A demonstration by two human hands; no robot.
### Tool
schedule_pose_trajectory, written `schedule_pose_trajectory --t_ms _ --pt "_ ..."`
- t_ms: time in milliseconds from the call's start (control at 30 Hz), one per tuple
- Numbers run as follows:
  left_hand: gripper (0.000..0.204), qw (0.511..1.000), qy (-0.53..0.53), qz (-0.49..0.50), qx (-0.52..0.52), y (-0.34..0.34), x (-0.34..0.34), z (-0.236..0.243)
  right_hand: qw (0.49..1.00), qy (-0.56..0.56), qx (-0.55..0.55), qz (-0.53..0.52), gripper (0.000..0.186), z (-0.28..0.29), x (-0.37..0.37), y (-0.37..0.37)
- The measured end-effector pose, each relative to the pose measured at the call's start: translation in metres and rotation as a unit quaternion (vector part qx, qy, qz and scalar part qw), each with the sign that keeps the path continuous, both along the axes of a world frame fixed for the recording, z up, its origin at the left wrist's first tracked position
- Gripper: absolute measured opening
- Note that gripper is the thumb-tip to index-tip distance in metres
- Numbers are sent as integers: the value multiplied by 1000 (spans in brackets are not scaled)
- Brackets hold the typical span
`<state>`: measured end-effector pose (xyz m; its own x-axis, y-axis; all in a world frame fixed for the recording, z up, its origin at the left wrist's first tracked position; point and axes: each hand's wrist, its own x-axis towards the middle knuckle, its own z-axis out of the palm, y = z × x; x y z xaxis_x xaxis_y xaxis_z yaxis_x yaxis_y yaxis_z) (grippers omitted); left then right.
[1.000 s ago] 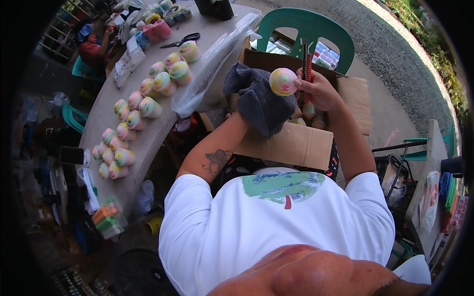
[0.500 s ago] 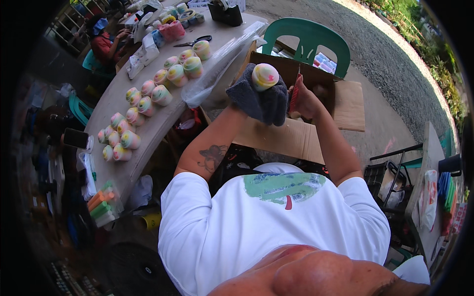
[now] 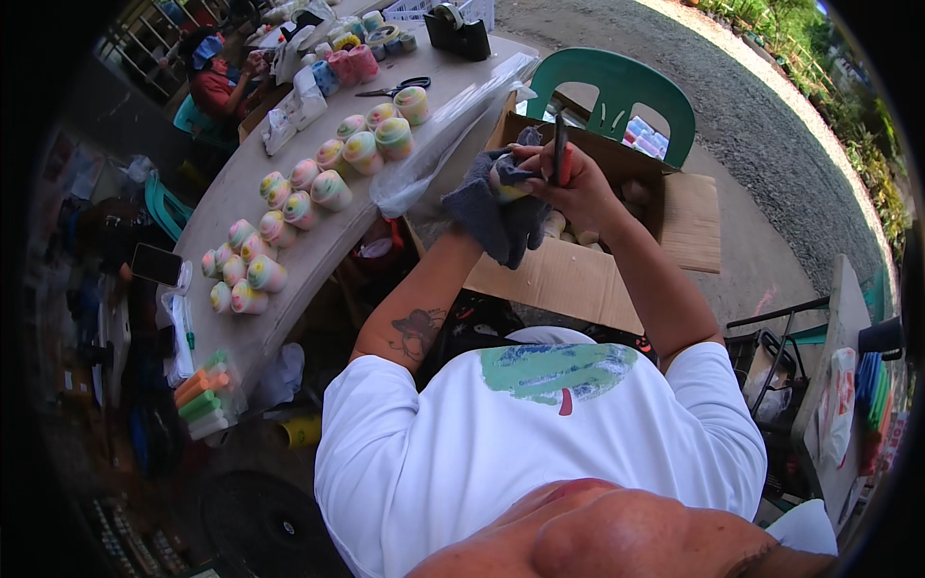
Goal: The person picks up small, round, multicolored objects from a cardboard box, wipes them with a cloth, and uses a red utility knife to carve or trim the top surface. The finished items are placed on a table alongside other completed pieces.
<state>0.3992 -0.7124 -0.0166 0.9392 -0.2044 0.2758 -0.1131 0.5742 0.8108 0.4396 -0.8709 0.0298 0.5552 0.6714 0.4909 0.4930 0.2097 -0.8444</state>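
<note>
An outdoor work place beside a gravel road; a long grey desk point(image 3: 318, 255) runs on the person's left, and an open cardboard box point(image 3: 588, 279) stands in front of the person, with a green plastic chair point(image 3: 617, 91) just behind it. On the desk there are many round pastel-coloured balls point(image 3: 289, 207) in loose rows, black scissors point(image 3: 395, 89), a black tape dispenser point(image 3: 458, 34) at the far end, and a clear plastic sheet point(image 3: 448, 130) that hangs over the edge near the box; a bundle of coloured sticks point(image 3: 200, 400) lies at the near end. The left hand point(image 3: 501, 197) is wrapped in a dark grey cloth point(image 3: 491, 217) and is closed around one pastel ball point(image 3: 506, 178), held above the box; the right hand point(image 3: 578, 188) is closed around a thin dark tool point(image 3: 559, 144), which stands upright, and it touches the ball and the cloth. Inside the box more pale round things are visible, only partly. At the far end of the desk another person in a red shirt point(image 3: 217, 87) sits.
</note>
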Motion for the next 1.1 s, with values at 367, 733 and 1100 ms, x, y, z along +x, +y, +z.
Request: schedule_pose_trajectory --t_ms 367,733,1100 --pt "24 987 96 -10 -127 -17 -1 -26 928 327 140 -109 26 -62 15 9" --pt "21 987 60 -41 -140 -10 1 -27 987 39 -54 -144 24 -15 -20 6" --pt "45 989 127 71 -12 -7 -11 -34 917 281 153 -239 20 -54 7 34"
